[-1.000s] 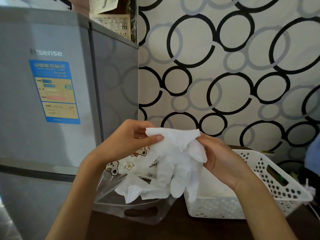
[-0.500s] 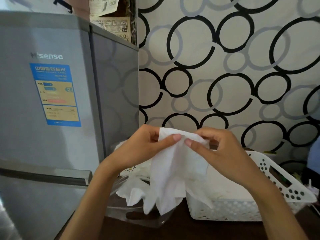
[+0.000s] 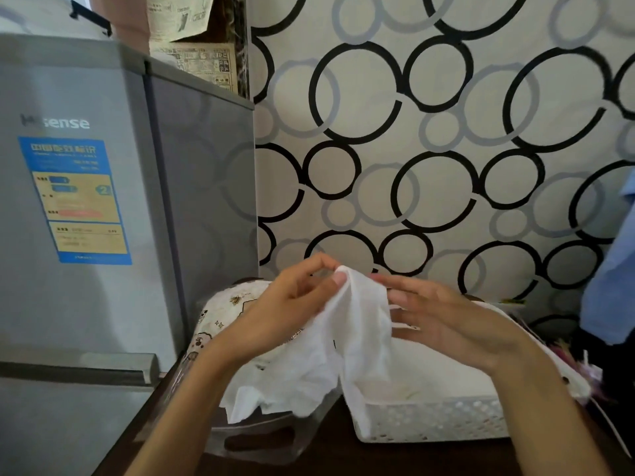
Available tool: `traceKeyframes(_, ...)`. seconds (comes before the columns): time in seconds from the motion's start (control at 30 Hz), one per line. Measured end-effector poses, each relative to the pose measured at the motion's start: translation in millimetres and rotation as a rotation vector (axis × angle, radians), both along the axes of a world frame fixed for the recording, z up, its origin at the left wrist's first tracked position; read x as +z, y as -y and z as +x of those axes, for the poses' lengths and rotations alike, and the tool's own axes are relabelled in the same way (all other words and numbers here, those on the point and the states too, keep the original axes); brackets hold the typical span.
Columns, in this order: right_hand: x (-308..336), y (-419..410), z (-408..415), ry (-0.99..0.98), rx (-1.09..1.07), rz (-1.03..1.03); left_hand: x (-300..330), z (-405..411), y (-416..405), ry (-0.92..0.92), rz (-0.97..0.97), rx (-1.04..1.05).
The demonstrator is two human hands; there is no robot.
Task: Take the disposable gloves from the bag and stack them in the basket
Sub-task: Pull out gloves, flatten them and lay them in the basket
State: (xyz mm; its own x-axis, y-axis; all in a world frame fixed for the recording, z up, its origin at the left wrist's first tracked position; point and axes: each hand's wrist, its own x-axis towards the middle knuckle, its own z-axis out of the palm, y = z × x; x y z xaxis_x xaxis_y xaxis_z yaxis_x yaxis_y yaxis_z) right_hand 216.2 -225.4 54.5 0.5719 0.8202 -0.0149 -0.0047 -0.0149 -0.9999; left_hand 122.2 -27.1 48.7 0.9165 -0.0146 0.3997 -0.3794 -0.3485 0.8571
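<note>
Thin, crinkled white disposable glove (image 3: pixel 357 324) hangs limp above bag (image 3: pixel 220 324) and perforated white plastic basket (image 3: pixel 433 420). Left hand (image 3: pixel 285 304) pinches its top edge; right hand (image 3: pixel 443 321), fingers extended, touches its side. Dark wooden table (image 3: pixel 330 458); grey fridge (image 3: pixel 103 201); ring-patterned wall (image 3: pixel 446 132).

1. One view only: a head-worn wide-angle camera, looking forward and down
2. It sits close over both hands, left (image 3: pixel 292 304) and right (image 3: pixel 443 321), facing the wall (image 3: pixel 446 149); fridge (image 3: pixel 86 201) at left
</note>
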Motion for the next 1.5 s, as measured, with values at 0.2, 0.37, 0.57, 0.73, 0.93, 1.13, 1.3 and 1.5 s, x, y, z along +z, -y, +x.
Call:
traceKeyframes(0.2,-3,-12,-10,0.138,-0.162,-0.178,-2,5,10,0.060,-0.010,0.027)
traceKeyframes(0.37,24,23,0,0.285,-0.300,-0.323,10,11,6,0.021,0.110,0.119)
traceKeyframes(0.57,54,62,8,0.203,-0.360,-0.144,22,16,7,-0.080,0.148,0.101)
traceKeyframes(0.73,49,53,2,0.391,-0.643,-0.012,9,30,15,-0.006,0.028,0.198)
traceKeyframes(0.93,39,16,-16,0.809,-0.812,0.068,4,26,26,0.154,-0.146,0.479)
traceKeyframes(1.13,26,-1,-19,0.405,-0.741,0.222,8,18,23,0.431,-0.036,0.809)
traceKeyframes(1.3,-10,26,17,0.137,-0.742,-0.043,-18,52,20,0.097,0.282,0.598)
traceKeyframes(1.5,-50,65,58,0.368,-0.788,-0.516,-44,104,31,-0.186,0.761,0.361)
